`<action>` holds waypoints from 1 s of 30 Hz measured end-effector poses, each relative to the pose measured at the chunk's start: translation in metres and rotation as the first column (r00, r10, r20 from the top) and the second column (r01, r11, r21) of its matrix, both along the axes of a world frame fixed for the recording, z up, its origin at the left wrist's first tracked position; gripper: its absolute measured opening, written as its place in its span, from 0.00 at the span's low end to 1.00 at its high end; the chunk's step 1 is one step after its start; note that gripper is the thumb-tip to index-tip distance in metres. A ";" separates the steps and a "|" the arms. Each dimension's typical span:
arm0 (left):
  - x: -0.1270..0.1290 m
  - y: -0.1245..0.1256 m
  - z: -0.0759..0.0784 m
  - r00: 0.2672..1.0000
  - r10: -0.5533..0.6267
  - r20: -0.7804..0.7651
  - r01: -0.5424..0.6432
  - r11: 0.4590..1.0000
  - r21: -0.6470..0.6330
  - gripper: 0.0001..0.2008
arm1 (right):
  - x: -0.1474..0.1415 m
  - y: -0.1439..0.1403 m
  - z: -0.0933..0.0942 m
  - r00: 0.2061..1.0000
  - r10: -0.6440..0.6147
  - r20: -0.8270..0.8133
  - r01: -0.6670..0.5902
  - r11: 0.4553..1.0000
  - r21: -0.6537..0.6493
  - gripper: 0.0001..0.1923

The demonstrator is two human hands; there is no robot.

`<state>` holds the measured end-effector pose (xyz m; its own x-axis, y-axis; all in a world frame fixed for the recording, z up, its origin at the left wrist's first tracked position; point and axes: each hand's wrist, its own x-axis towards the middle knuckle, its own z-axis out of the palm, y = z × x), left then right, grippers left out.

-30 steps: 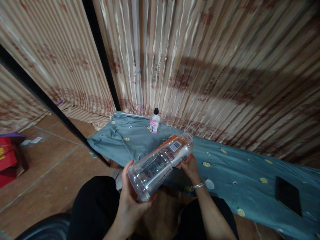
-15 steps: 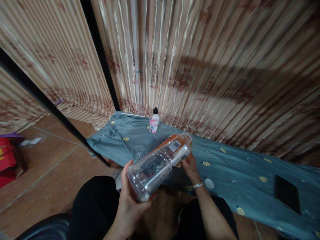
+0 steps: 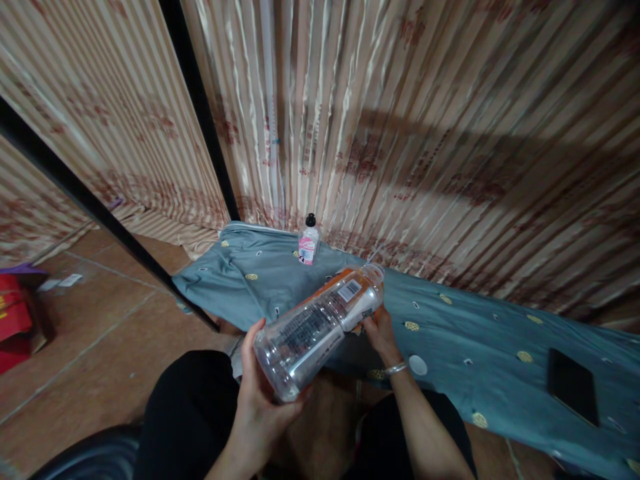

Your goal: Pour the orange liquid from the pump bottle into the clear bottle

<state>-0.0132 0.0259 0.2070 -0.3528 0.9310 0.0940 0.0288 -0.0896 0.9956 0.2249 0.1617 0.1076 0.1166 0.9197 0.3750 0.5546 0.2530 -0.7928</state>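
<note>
A large clear plastic bottle (image 3: 315,327) with an orange and white label lies tilted in the air above my lap. My left hand (image 3: 260,400) grips its base, the end nearest me. My right hand (image 3: 381,332) holds the far, upper part by the label, with a thin bracelet on the wrist. The bottle's open neck points away, towards the blue-grey patterned cloth (image 3: 450,333) spread over a low surface in front of me. A white round cap (image 3: 418,365) lies on that cloth just right of my right wrist.
A small bottle (image 3: 309,241) with a black cap and pink label stands at the cloth's far edge. A black phone (image 3: 573,395) lies on the cloth at the right. Striped curtains (image 3: 400,133) hang behind. A red box (image 3: 17,320) sits on the tiled floor at the left.
The bottle and both hands have barely moved; the view has shifted very slightly.
</note>
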 end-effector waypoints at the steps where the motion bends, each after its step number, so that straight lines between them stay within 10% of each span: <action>1: 0.000 0.000 0.000 1.000 0.001 -0.009 -0.001 1.000 0.000 0.48 | 0.000 0.000 0.000 1.000 0.002 -0.022 -0.002 1.000 -0.009 0.25; 30: -0.001 -0.001 0.000 0.999 -0.012 -0.052 0.012 1.000 0.008 0.47 | -0.006 0.003 0.002 0.995 -0.102 0.010 0.102 0.989 -0.104 0.29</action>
